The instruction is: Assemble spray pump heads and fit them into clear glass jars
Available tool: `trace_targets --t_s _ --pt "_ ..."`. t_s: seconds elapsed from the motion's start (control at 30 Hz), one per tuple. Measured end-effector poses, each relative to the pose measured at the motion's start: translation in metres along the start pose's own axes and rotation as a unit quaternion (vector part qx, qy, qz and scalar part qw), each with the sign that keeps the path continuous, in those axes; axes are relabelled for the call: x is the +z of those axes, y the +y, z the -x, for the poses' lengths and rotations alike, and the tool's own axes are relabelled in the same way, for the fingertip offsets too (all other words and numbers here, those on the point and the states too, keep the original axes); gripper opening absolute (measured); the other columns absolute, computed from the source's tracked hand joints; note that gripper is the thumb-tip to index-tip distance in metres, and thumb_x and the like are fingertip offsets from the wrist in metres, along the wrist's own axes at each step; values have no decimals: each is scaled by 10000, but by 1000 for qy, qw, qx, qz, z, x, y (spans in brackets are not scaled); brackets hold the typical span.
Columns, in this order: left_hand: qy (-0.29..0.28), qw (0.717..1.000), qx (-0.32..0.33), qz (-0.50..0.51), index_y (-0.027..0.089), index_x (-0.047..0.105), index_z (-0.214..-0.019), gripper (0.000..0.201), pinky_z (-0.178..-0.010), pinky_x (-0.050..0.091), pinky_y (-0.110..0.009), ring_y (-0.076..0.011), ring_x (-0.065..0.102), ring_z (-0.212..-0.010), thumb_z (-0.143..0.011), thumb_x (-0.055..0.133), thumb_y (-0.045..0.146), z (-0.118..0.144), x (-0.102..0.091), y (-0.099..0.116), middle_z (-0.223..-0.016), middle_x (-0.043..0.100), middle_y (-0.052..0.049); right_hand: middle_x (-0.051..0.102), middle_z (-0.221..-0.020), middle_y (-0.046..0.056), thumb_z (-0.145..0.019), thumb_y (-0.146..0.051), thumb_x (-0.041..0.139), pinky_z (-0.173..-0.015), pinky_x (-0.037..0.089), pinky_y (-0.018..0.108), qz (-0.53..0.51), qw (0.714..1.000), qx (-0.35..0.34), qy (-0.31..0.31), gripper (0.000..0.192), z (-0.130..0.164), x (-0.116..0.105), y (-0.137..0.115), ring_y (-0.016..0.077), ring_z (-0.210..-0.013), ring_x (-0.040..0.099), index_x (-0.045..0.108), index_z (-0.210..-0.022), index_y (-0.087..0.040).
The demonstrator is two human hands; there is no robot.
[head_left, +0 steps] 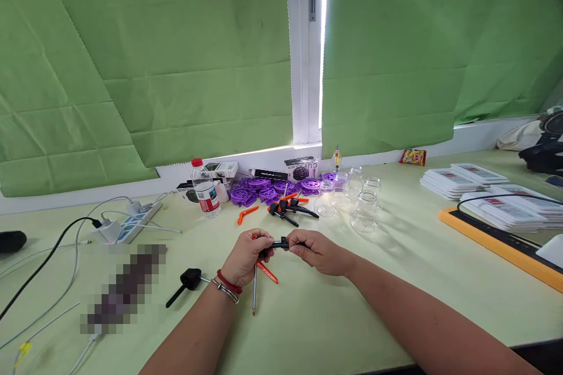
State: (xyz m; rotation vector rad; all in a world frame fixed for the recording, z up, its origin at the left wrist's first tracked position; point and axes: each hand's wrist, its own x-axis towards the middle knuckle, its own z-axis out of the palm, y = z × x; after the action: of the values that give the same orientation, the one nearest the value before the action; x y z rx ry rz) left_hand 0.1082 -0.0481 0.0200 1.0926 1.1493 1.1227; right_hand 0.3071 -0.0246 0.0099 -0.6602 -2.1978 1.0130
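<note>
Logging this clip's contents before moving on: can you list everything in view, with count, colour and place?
black clamp part: one, black, held between both hands
orange lever: one, orange, under the left hand
metal rod: one, grey, on the table below the hands
black handle piece: one, black, left of the wrist
purple gears: a pile, purple, by the window
clear jars: several, transparent, right of the gears
water bottle: one, red cap, back left
power strip: one, white, far left
card stacks: several, white, right side
left hand: wears bracelets
right hand: bare
</note>
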Motion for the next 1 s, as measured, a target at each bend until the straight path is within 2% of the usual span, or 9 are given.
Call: trace_targets --t_s 0.3,0.47,0.7,1.0 --pt "36 999 7 -35 154 538 -604 126 -437 321 -204 -82 448 -413 -603 640 228 2 9 -1 -430 536 22 495 -776 15 -908 -322 396 -668 363 248 42 998 -40 -18 208 -1 -2 2 130 -689 416 520 -808 -187" --pt "33 998 8 -46 157 531 -613 126 -428 321 -204 -83 450 -405 -609 629 236 2 9 -2 -440 549 18 492 -768 12 -898 -319 409 -657 357 248 35 998 -43 -16 204 0 -1 1 127 -677 412 513 -783 -186" --pt "31 998 4 -48 159 525 -620 117 -417 321 -205 -84 442 -389 -613 608 242 4 11 1 -432 544 19 351 -619 -48 -898 -317 394 -482 266 212 -67 996 50 -29 161 2 5 6 83 -492 290 479 -833 -197" --pt "18 999 3 -28 152 534 -623 99 -426 338 -203 -94 471 -426 -598 601 220 1 9 -4 -450 547 13 468 -766 -2 -882 -206 410 -621 339 234 39 998 -43 -20 116 0 0 5 103 -643 371 502 -819 -174"
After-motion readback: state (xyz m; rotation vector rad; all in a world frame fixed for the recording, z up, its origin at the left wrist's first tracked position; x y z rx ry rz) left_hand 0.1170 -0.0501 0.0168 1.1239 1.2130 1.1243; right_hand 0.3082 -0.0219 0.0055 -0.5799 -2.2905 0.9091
